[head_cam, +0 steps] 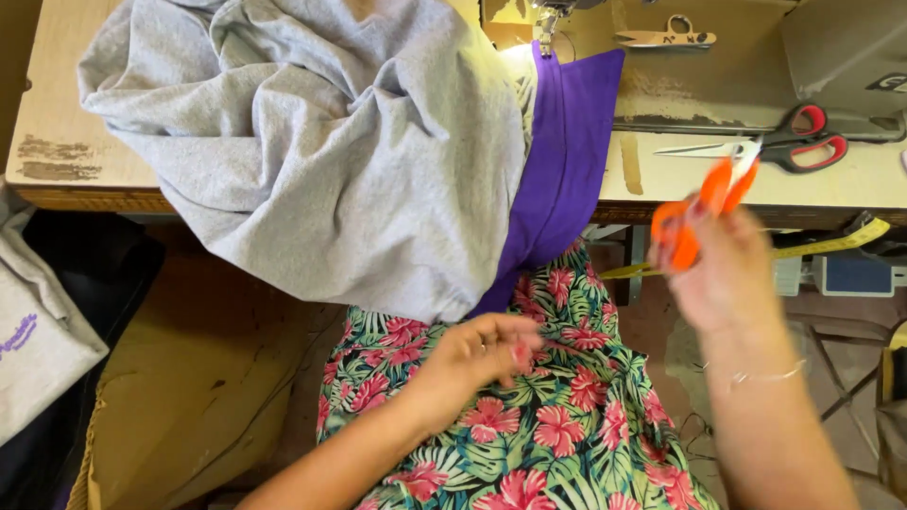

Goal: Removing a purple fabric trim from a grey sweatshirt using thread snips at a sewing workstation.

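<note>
**Orange snips in hand over the floral cloth**

Orange-handled snips [694, 212] sit in my right hand [723, 274], fingers closed through and around the handles; the hand is blurred, so I cannot tell how the blades stand. My left hand [482, 354] rests with fingers curled together, pinching the floral fabric [548, 425] on my lap, just below the hem of the grey knit [331, 161] and the purple strip [567, 151] hanging off the table edge [76, 194].

Judgement on the step: keep the left pinch firm and the cloth taut, bring the snips down slowly with tips angled away from the fingers, and cut close to the seam without catching the fabric underneath.

Labels and signs: a grey folded piece [38, 340] at far left carries a small purple printed mark. A yellow measuring tape [831, 244] droops off the table at right, above a blue-and-white box [850, 276]. Red-handled shears [784, 146] lie on the tabletop.
</note>
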